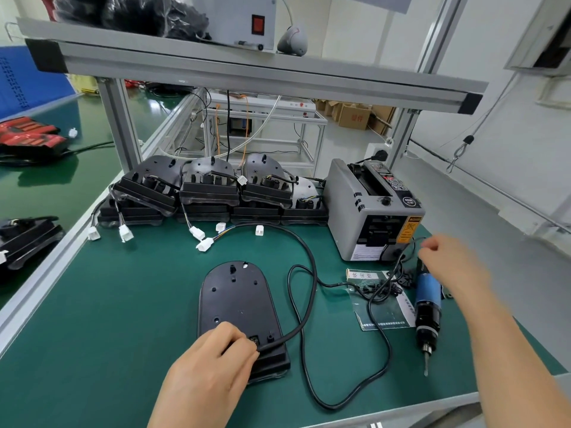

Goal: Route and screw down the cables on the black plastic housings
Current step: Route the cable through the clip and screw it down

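Black oval plastic housing [238, 304] lies flat mid-bench on the green mat [123, 304], smooth, with small holes and bosses. To its right, a clear plastic bag [386, 313] with small black screws [370, 287]; in it or on it, unclear. Left hand [213, 362]: fingers [241, 344] curled, pinching the thick black cable [309, 264] at the housing's near end. Right hand [448, 261], blurred, hovers just beside the grey tape dispenser [367, 211], fingers loosely curled; whether they grip the thin black wire [398, 267], cannot tell. Blue-and-black electric screwdriver [428, 307] lies beneath.

Factory assembly bench, green mat [123, 304], aluminium-profile frame [117, 118] at 11 o'clock, tape dispenser [349, 205] at 2, electric screwdriver [428, 304] at 3, stacked black housings [210, 189] at 12.
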The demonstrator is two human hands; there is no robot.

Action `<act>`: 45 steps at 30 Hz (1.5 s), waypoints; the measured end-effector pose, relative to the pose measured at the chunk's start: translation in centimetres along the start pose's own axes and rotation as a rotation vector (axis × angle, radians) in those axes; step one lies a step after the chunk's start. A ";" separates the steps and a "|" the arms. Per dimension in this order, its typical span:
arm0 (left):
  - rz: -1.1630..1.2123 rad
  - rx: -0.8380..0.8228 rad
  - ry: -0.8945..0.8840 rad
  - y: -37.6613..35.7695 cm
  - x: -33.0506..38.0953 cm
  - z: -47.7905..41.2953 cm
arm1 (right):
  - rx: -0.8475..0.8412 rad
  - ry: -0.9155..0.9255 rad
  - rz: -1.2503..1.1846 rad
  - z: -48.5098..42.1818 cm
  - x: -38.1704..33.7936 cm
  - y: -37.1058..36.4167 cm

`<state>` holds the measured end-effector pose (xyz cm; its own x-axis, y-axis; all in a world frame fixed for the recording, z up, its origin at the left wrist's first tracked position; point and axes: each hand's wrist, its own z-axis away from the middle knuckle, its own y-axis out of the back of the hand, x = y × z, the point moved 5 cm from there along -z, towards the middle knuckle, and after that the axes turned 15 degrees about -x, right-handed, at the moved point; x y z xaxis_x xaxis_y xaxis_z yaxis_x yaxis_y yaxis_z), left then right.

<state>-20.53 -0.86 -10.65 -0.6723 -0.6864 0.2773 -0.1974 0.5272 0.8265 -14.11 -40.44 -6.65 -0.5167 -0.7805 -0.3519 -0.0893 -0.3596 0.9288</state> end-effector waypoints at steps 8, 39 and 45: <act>-0.003 0.017 -0.021 0.0 -0.1 0.0 | -0.207 -0.051 -1.052 -0.4 -2.3 -3.8; -0.016 -0.040 0.006 0.2 0.2 -0.1 | -0.066 -0.167 -1.177 -2.7 -4.3 -4.0; 0.000 -0.061 0.004 0.4 0.2 -0.1 | -0.044 -0.118 -1.135 -1.9 -4.0 -3.7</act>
<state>-20.68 -0.87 -10.20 -0.6693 -0.6885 0.2793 -0.1537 0.4961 0.8546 -10.10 -36.96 -8.91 -0.2334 0.0582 -0.9706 -0.5272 -0.8463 0.0760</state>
